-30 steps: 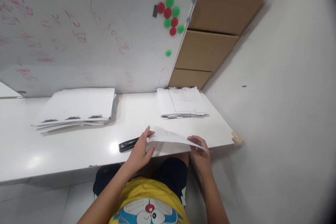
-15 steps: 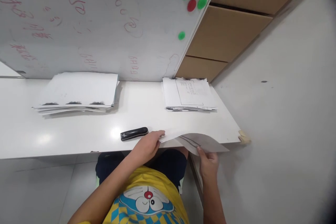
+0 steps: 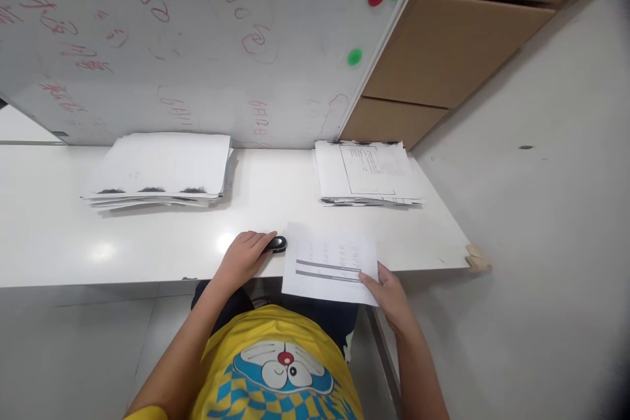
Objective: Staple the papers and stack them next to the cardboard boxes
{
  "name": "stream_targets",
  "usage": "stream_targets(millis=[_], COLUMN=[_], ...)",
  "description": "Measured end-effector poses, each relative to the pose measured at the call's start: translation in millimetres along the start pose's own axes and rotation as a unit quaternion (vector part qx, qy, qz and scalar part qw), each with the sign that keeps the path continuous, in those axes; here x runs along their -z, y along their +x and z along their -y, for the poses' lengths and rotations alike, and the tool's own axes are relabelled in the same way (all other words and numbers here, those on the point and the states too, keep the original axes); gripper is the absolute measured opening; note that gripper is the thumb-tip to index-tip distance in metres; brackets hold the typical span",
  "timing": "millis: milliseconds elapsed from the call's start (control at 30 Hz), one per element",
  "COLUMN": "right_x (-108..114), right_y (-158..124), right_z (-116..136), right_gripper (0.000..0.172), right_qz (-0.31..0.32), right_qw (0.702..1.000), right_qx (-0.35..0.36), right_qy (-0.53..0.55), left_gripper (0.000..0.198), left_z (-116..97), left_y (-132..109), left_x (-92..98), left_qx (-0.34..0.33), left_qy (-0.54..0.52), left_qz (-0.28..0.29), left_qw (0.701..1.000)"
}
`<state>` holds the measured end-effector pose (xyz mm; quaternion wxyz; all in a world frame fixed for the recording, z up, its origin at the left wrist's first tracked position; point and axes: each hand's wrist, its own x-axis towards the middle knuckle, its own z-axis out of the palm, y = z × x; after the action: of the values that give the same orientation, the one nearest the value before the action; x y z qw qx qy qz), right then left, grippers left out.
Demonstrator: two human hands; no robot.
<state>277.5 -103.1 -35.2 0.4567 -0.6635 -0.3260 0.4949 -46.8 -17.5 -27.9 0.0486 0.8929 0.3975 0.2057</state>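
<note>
My left hand [image 3: 245, 257] is closed over a black stapler [image 3: 277, 245] on the table, with only the stapler's rounded end showing past my fingers. To its right, my right hand [image 3: 388, 289] pinches the right edge of a white sheet of paper [image 3: 327, 246], thumb on top. Printed text and two dark bars cross the sheet, which reaches over the table's front edge. I cannot tell whether it is one sheet or more.
A thick paper stack [image 3: 162, 164] lies at the back left of the white table [image 3: 266, 203], a second stack [image 3: 371, 174] at the back right. Behind stands a whiteboard [image 3: 207, 46] with round magnets. Cardboard boxes [image 3: 453, 46] and a wall [image 3: 556, 210] are on the right.
My left hand has let go of the paper and moved left onto the stapler. The sheet, curled before, now lies flatter in my right hand. The view has shifted slightly.
</note>
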Motion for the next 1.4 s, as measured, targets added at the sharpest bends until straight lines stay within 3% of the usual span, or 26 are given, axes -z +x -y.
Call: stream_targets(millis=[567,733,867,1033,1133,1233,1333,1400], right_x=[8,12,8,2,10,30,49,56], right_y=[-10,-8,2,29,48,75,121,158], right_z=[5,5,11,34,51,72,103,126], right_gripper=[0.053,0.05,0.048,0.039,0.036,0.037,0.037,0.036], right_qz=[0.044,0.062,0.062,0.097,0.077,-0.015,-0.136,-0.141], right_qw=[0.998,0.995,0.996,0.99,0.989,0.989,0.971,0.968], right_qx=[-0.021,-0.042,-0.015,0.052,0.093,0.121,0.149,0.153], right_qy=[-0.03,-0.061,-0.062,-0.09,-0.088,-0.085,-0.129,-0.143], left_gripper=[0.035,0.033,0.032,0.031,0.033,0.026,0.021,0.021], left_z=[-8,-14,-13,1,6,5,3,2], left_y=[6,12,13,10,9,7,6,6], left_x=[4.9,4.8,6.7,3.3,-0.7,0.2,2.1,1.8], left_qx=[0.018,-0.007,-0.017,-0.059,-0.062,-0.049,-0.028,-0.019], left_qy=[-0.022,0.025,0.055,0.035,0.029,-0.005,-0.014,-0.012], left_qz=[0.016,0.034,0.043,-0.072,-0.132,-0.149,-0.156,-0.153], left_qw=[0.999,0.999,0.997,0.995,0.989,0.988,0.987,0.988])
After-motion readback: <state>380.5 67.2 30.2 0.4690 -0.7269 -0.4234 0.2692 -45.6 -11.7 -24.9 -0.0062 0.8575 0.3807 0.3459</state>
